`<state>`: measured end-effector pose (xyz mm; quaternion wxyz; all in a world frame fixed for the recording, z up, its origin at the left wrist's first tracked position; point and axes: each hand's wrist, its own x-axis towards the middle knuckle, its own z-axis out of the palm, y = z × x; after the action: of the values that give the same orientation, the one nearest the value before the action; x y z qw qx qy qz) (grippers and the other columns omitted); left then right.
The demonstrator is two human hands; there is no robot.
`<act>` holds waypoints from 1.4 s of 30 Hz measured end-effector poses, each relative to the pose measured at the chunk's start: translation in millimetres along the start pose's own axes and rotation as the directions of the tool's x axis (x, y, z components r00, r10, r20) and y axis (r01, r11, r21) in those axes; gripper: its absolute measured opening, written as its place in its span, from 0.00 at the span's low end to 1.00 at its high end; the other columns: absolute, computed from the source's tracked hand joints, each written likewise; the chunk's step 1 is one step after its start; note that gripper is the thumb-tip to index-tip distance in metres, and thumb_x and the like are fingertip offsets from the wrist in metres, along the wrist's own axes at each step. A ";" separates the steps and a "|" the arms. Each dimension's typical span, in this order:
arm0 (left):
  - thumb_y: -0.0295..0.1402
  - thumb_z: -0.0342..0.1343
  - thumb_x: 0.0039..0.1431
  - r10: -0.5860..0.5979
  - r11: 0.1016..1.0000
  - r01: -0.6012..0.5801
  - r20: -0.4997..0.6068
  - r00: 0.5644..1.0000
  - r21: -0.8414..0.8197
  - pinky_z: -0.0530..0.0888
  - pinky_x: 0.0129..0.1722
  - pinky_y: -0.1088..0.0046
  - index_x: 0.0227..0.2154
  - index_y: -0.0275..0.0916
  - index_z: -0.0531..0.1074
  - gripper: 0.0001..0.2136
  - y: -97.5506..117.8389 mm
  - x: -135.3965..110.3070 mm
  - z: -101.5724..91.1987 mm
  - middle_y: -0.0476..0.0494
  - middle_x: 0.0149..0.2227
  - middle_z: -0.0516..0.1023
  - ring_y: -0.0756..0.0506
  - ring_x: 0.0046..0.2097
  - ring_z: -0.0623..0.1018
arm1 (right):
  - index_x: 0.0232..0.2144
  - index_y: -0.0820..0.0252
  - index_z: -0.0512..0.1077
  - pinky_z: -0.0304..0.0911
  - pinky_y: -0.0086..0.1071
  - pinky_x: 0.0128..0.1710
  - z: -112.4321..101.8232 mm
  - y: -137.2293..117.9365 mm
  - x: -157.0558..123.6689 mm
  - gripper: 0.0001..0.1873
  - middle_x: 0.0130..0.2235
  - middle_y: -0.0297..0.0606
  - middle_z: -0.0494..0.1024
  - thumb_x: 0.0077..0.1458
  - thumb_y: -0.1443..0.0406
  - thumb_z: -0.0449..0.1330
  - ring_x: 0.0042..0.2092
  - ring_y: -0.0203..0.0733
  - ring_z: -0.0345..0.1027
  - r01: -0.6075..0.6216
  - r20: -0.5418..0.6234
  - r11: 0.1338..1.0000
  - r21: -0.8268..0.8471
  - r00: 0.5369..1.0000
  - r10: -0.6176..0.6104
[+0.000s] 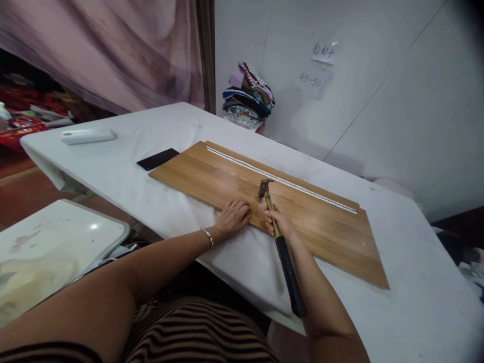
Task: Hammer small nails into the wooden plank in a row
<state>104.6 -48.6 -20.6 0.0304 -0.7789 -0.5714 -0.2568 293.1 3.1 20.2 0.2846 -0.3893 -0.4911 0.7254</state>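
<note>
My right hand (279, 222) is wrapped round the shaft of a claw hammer (283, 257), well up towards its head. The rusty hammer head (263, 187) is low over the wooden board (325, 227), and I cannot tell whether it touches. Its black grip slants back towards me along my forearm. A short row of small nails (247, 191) runs across the board to the left of the head. My left hand (234, 218) lies palm down on the board's near edge, fingers stretched forward and nothing in them. More thin nails (214, 168) lie further left.
A white strip with dark marks (280, 178) runs along the board's far side. On the white-covered table (132, 126) are a black flat device (158, 159) and a white oblong object (88, 135). Folded clothes (247, 98) are stacked by the wall. A white stool (64, 237) stands at left.
</note>
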 end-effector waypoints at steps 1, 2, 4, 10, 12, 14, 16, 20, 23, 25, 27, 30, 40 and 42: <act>0.34 0.47 0.66 -0.001 1.000 0.001 -0.001 1.000 0.000 0.65 0.49 0.61 0.42 0.40 0.72 0.10 -0.1 -0.1 0.3 0.40 0.44 0.76 0.42 0.46 0.72 | 0.33 0.54 0.57 0.47 0.23 0.08 0.4 -0.6 -0.5 0.19 0.16 0.17 0.63 0.41 0.58 0.62 0.11 0.30 0.53 0.000 -0.001 1.000 0.003 1.000 0.000; 0.34 0.47 0.66 -0.003 1.000 0.003 -0.002 1.000 0.001 0.65 0.48 0.61 0.42 0.40 0.72 0.10 -0.2 -0.1 0.4 0.40 0.44 0.76 0.42 0.46 0.72 | 0.33 0.53 0.57 0.47 0.23 0.08 0.7 -1.1 -0.9 0.19 0.16 0.17 0.62 0.41 0.58 0.62 0.11 0.30 0.53 -0.003 0.001 1.000 0.002 1.000 0.003; 0.34 0.47 0.66 -0.004 1.000 0.004 0.000 1.000 0.008 0.66 0.48 0.61 0.42 0.40 0.72 0.10 0.0 -0.1 0.2 0.40 0.44 0.76 0.42 0.46 0.72 | 0.33 0.53 0.57 0.47 0.23 0.08 1.1 -1.7 -1.2 0.20 0.16 0.17 0.62 0.40 0.58 0.62 0.11 0.30 0.53 -0.012 0.012 1.000 -0.008 1.000 0.013; 0.34 0.47 0.67 -0.001 1.000 0.001 0.008 1.000 0.026 0.65 0.48 0.61 0.42 0.40 0.72 0.09 1.9 0.4 -2.2 0.41 0.44 0.77 0.42 0.46 0.73 | 0.32 0.53 0.56 0.48 0.22 0.08 0.4 -0.7 -0.9 0.19 0.16 0.18 0.63 0.42 0.59 0.62 0.12 0.30 0.54 0.000 0.019 1.000 -0.011 1.000 0.001; 0.34 0.47 0.67 -0.001 1.000 0.001 0.007 1.000 0.025 0.65 0.48 0.61 0.42 0.40 0.72 0.09 2.0 0.4 -2.1 0.40 0.44 0.77 0.42 0.46 0.73 | 0.32 0.53 0.55 0.48 0.22 0.08 0.2 0.0 -1.0 0.19 0.16 0.18 0.63 0.42 0.58 0.62 0.12 0.29 0.54 0.003 0.013 1.000 0.002 1.000 -0.003; 0.34 0.47 0.67 -0.001 1.000 0.001 0.008 1.000 0.025 0.65 0.48 0.61 0.42 0.39 0.72 0.10 1.6 0.2 -1.6 0.40 0.45 0.77 0.42 0.46 0.73 | 0.31 0.54 0.56 0.48 0.22 0.08 0.2 0.5 -1.0 0.20 0.16 0.18 0.63 0.41 0.58 0.63 0.11 0.29 0.54 0.004 0.008 1.000 0.016 1.000 -0.004; 0.34 0.47 0.67 0.000 0.999 0.000 0.012 1.000 0.033 0.65 0.48 0.61 0.42 0.39 0.72 0.10 1.0 0.1 -1.0 0.40 0.45 0.77 0.42 0.47 0.73 | 0.32 0.54 0.57 0.48 0.22 0.07 0.4 0.6 -0.9 0.20 0.16 0.18 0.63 0.41 0.58 0.63 0.11 0.29 0.54 0.001 0.013 1.000 0.012 1.000 -0.001; 0.34 0.46 0.67 0.000 0.998 -0.001 0.021 1.000 0.062 0.65 0.48 0.62 0.43 0.38 0.72 0.11 0.7 0.4 -1.0 0.40 0.45 0.77 0.42 0.47 0.73 | 0.33 0.54 0.57 0.48 0.22 0.07 1.2 -0.3 -0.7 0.20 0.16 0.17 0.63 0.40 0.58 0.63 0.11 0.29 0.53 -0.007 0.015 1.000 -0.012 1.000 0.007; 0.34 0.46 0.67 -0.001 0.998 0.000 0.020 1.000 0.060 0.65 0.49 0.62 0.42 0.39 0.72 0.11 1.2 0.6 -1.7 0.40 0.45 0.77 0.42 0.47 0.72 | 0.32 0.54 0.57 0.48 0.22 0.07 1.3 -0.3 -0.4 0.20 0.16 0.17 0.63 0.41 0.57 0.63 0.11 0.29 0.53 -0.004 0.013 1.000 -0.004 1.000 0.004; 0.34 0.46 0.67 -0.001 0.999 0.000 0.016 1.000 0.050 0.65 0.49 0.62 0.42 0.39 0.72 0.11 1.4 0.5 -1.7 0.40 0.45 0.77 0.42 0.47 0.73 | 0.32 0.54 0.57 0.49 0.23 0.07 0.9 0.5 0.1 0.20 0.16 0.17 0.63 0.40 0.57 0.63 0.11 0.30 0.53 -0.002 0.012 1.000 -0.001 1.000 0.002; 0.34 0.46 0.67 -0.004 0.999 0.004 0.016 1.000 0.039 0.65 0.49 0.62 0.42 0.39 0.72 0.10 1.4 0.2 -1.3 0.40 0.45 0.76 0.42 0.47 0.73 | 0.33 0.54 0.57 0.48 0.23 0.07 0.6 1.3 0.5 0.21 0.16 0.17 0.63 0.40 0.57 0.63 0.11 0.30 0.52 -0.003 0.013 1.000 -0.006 1.000 0.003; 0.34 0.47 0.67 -0.012 1.000 0.011 0.023 1.000 0.027 0.65 0.49 0.62 0.43 0.39 0.72 0.10 1.3 -0.1 -0.8 0.40 0.46 0.76 0.42 0.47 0.73 | 0.33 0.54 0.57 0.48 0.22 0.07 1.3 1.2 0.2 0.21 0.15 0.16 0.63 0.39 0.57 0.63 0.11 0.29 0.52 -0.019 0.012 1.000 -0.010 1.000 0.019; 0.33 0.48 0.66 -0.002 1.000 0.002 0.021 1.000 0.015 0.66 0.49 0.63 0.40 0.39 0.73 0.09 6.2 -0.3 -5.9 0.41 0.43 0.76 0.44 0.47 0.73 | 0.35 0.54 0.58 0.47 0.22 0.08 1.8 1.8 -2.3 0.22 0.16 0.17 0.62 0.40 0.56 0.64 0.11 0.29 0.52 -0.023 0.003 1.000 0.006 1.000 0.023; 0.33 0.48 0.66 -0.007 1.000 0.006 0.009 1.000 0.018 0.66 0.49 0.63 0.40 0.39 0.73 0.09 6.9 -0.4 -6.0 0.41 0.43 0.76 0.44 0.47 0.73 | 0.35 0.54 0.58 0.46 0.23 0.08 1.3 2.7 -2.0 0.22 0.16 0.16 0.62 0.40 0.56 0.64 0.11 0.29 0.52 -0.025 0.012 1.000 0.001 1.000 0.025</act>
<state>108.5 -53.4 -13.9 0.0340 -0.7778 -0.5763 -0.2483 292.9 -0.1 18.5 0.2727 -0.3909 -0.4877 0.7315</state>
